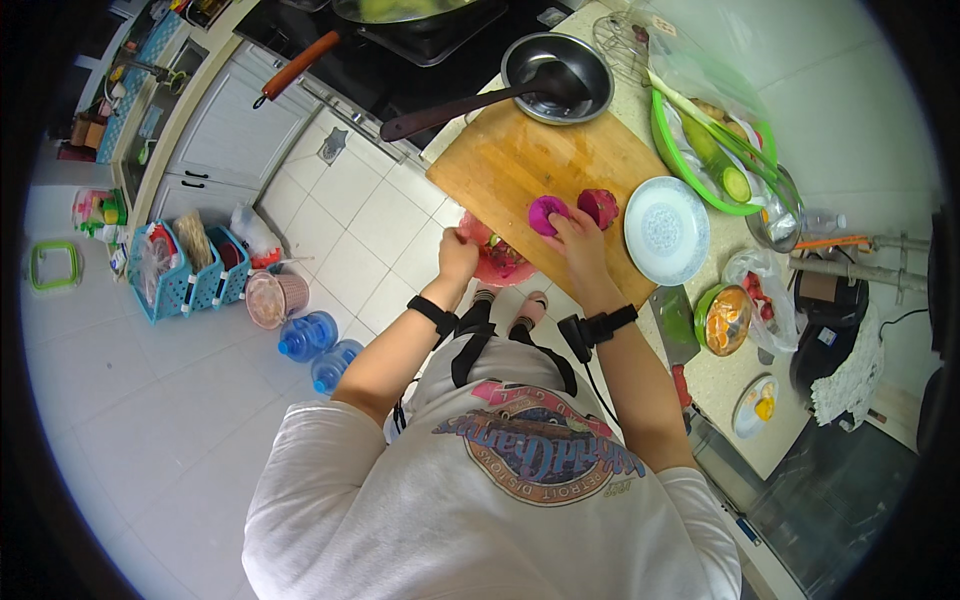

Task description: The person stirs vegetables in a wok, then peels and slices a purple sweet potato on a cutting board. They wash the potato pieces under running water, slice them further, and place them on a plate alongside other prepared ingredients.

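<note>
The right hand (577, 240) grips the roundish magenta fruit piece (546, 212) between its fingers above the cutting board (490, 150), right of and beyond the red container (516, 271), whose rim the left hand (458, 256) apparently pinches.

Lit brightly and fairly evenly, with soft shadows, pale sheen on the tiled floor (170, 430) and glints on the metal bowl (543, 50), sharp toward the middle, softer outward, bowed along straight edges and black at the rim.
</note>
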A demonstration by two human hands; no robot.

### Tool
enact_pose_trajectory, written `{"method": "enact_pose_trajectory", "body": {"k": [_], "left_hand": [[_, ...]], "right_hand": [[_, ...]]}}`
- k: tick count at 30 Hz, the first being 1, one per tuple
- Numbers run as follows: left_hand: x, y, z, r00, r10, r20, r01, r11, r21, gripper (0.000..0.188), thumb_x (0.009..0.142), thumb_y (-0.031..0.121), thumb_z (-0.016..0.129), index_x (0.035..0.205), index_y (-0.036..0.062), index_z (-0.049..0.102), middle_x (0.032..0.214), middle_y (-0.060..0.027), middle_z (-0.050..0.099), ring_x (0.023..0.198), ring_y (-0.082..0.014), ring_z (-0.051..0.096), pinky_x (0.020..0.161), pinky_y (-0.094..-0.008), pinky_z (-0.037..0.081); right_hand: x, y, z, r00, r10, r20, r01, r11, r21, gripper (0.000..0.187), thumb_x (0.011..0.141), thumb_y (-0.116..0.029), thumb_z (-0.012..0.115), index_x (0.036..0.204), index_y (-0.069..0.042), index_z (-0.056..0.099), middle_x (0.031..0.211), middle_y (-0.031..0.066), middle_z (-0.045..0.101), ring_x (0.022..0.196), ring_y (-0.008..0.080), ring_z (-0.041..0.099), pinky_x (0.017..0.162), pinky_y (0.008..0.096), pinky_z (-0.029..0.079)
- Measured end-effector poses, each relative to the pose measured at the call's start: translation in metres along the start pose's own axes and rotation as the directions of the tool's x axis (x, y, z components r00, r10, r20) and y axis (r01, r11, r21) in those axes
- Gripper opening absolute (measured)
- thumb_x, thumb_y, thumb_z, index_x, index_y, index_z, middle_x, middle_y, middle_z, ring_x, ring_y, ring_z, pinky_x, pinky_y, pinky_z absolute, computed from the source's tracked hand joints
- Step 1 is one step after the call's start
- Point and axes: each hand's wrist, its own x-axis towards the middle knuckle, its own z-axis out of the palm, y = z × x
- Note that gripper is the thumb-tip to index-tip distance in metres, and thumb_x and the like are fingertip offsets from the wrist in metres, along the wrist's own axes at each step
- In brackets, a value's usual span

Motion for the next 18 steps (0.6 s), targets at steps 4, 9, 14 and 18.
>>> {"method": "enact_pose_trajectory", "body": {"k": [4, 9, 14, 18], "left_hand": [[-0.013, 0.035, -0.009, 0.911, 0.412, -0.036, -0.403, 0.904, 0.141, 0.023, 0.077, -0.001, 0.058, 0.099, -0.0006, 0.055, 0.095, -0.0172, 0.056, 0.084, -0.0285, 0.058, 0.076, -0.0367, 0.049], [-0.027, 0.078, 0.001, 0.711, 0.702, 0.028, -0.687, 0.686, 0.239, 0.025, 0.077, -0.002, 0.061, 0.102, 0.0025, 0.058, 0.099, -0.0137, 0.055, 0.086, -0.0274, 0.058, 0.077, -0.0341, 0.049], [-0.031, 0.094, 0.023, 0.668, 0.702, 0.249, -0.744, 0.641, 0.190, 0.026, 0.076, 0.003, 0.067, 0.101, 0.0030, 0.058, 0.097, -0.0154, 0.056, 0.089, -0.0305, 0.058, 0.080, -0.0361, 0.048], [-0.034, 0.099, 0.041, 0.637, 0.699, 0.324, -0.768, 0.609, 0.198, 0.031, 0.075, 0.005, 0.069, 0.104, 0.0023, 0.057, 0.100, -0.0160, 0.056, 0.091, -0.0314, 0.057, 0.081, -0.0370, 0.048]], "right_hand": [[-0.026, -0.009, -0.015, 0.998, -0.026, 0.053, 0.025, 0.999, 0.031, 0.038, 0.090, -0.010, 0.061, 0.124, 0.003, 0.050, 0.113, 0.0116, 0.061, 0.100, 0.0186, 0.063, 0.084, 0.0319, 0.055], [-0.057, -0.021, -0.052, 0.999, -0.001, -0.039, 0.001, 1.000, 0.020, 0.038, 0.090, -0.007, 0.061, 0.125, 0.004, 0.049, 0.113, 0.0118, 0.061, 0.101, 0.0210, 0.063, 0.085, 0.0328, 0.056], [-0.082, -0.021, -0.096, 0.994, 0.012, -0.108, -0.012, 1.000, 0.002, 0.037, 0.088, -0.004, 0.062, 0.123, 0.003, 0.051, 0.113, 0.0124, 0.063, 0.099, 0.0210, 0.065, 0.084, 0.0326, 0.056], [-0.091, -0.006, -0.114, 0.988, -0.015, -0.151, 0.015, 1.000, 0.003, 0.038, 0.088, -0.005, 0.063, 0.124, 0.003, 0.053, 0.110, 0.0119, 0.064, 0.097, 0.0188, 0.065, 0.083, 0.0300, 0.055]]}}
